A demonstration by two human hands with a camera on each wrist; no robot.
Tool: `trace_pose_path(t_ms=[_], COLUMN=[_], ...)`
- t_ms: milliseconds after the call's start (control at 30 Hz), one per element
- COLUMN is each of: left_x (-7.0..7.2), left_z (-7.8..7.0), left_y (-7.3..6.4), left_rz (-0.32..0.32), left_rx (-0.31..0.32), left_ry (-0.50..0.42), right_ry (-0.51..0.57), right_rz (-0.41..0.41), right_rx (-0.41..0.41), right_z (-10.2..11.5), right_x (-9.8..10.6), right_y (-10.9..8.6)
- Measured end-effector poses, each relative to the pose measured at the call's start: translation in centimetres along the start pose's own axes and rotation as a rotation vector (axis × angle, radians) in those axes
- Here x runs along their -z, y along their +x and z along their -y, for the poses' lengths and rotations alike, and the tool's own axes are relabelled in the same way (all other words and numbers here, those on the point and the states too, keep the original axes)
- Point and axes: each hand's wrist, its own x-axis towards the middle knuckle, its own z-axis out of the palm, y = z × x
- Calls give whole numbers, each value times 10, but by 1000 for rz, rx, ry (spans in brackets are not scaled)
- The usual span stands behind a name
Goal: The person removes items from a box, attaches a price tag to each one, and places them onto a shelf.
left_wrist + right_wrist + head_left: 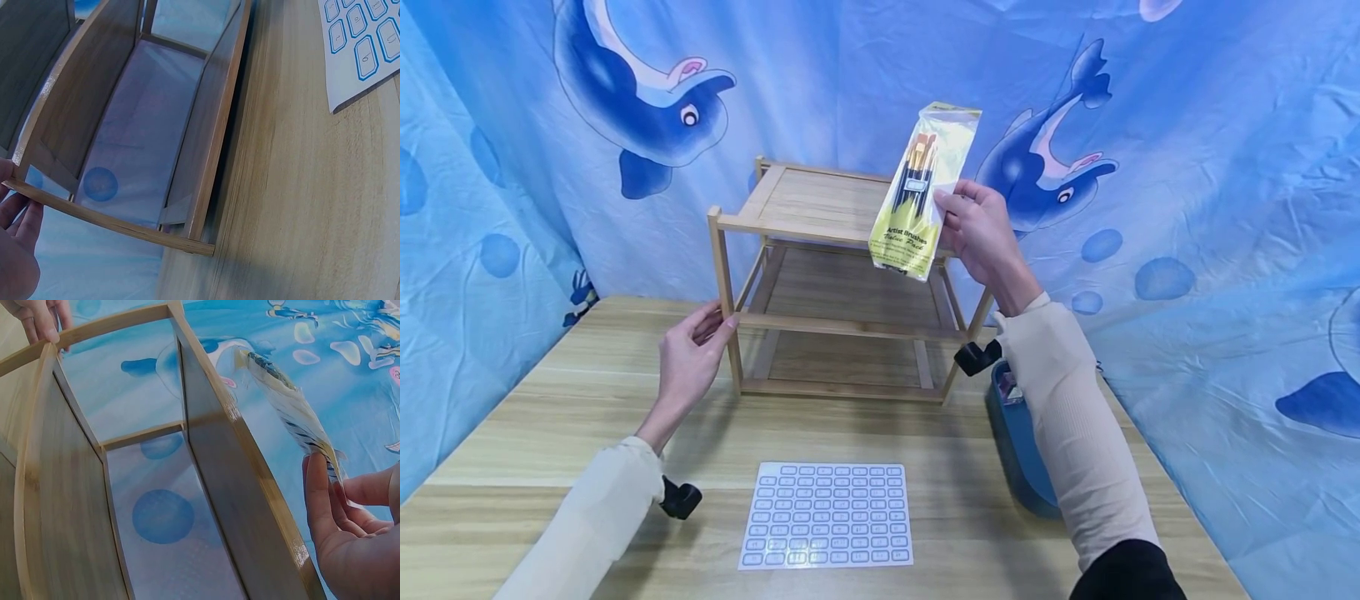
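Observation:
My right hand (981, 229) pinches a clear packet of artist brushes (917, 196) by its right edge, thumb on the front. The packet has a yellow-green printed card, a small label stuck on its front and several dark-handled brushes inside. It is held up at the top shelf's front right, overlapping the shelf in the head view; in the right wrist view the packet (290, 409) shows nearly edge-on. With thumb and fingers about its front left post, my left hand (692, 354) grips the three-tier wooden rack (850, 325) at middle-shelf height.
A sheet of numbered labels (827, 517) lies on the wooden table (587, 392) in front of the rack. Right of the rack stands a blue bin (1022, 450), partly hidden by my right sleeve, with a small packet inside. A blue dolphin-print curtain (880, 75) hangs behind.

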Motion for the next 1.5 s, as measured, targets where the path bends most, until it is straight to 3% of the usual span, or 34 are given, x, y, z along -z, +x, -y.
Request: trace_pose_path(t_ms=[1033, 1233, 1500], left_x=[-1, 0, 0], left_z=[0, 2, 0], left_y=[0, -2, -1], left_rz=[-15, -12, -12], left_rx=[-21, -13, -17], left_ry=[2, 9, 7], right_ry=[-72, -127, -245], right_rz=[-14, -16, -34], right_rx=[-35, -22, -65], right_z=[1, -1, -1], right_x=[-8, -14, -18], right_y=[27, 33, 43])
